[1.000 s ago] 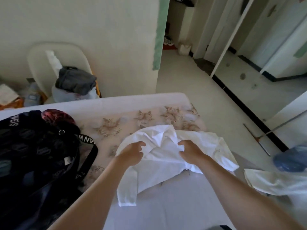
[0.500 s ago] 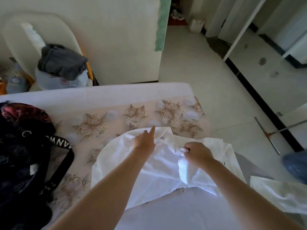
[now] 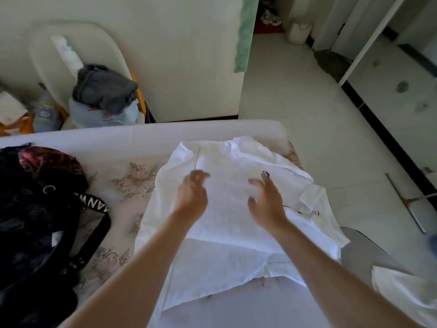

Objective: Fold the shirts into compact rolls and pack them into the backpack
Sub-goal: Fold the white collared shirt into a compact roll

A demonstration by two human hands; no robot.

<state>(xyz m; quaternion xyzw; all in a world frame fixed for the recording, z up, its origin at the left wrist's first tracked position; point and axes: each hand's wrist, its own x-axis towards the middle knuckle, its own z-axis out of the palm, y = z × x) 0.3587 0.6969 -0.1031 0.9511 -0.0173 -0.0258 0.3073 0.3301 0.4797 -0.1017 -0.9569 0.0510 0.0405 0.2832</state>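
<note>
A white shirt (image 3: 227,245) lies spread flat on the bed, its far end near the bed's far edge. My left hand (image 3: 192,194) hovers over the shirt's middle with loosely bent fingers, holding nothing. To its right, my right hand (image 3: 267,202) is over the shirt with fingers spread and empty. A black backpack (image 3: 35,223) with a lettered strap lies on the bed's left side, with a dark red patterned part at its top. Another white garment (image 3: 402,294) lies at the lower right, past the bed's corner.
The bed (image 3: 132,143) has a flower-patterned cover and a white far edge. Behind it stands a white chair (image 3: 78,50) piled with grey and pale clothes (image 3: 104,91). Bare tiled floor (image 3: 307,119) runs to the right, where a long-handled tool (image 3: 406,204) lies.
Both hands have let go of the bunched shirt, which now lies spread out flat and farther across the bed. The hands have lifted and opened above it.
</note>
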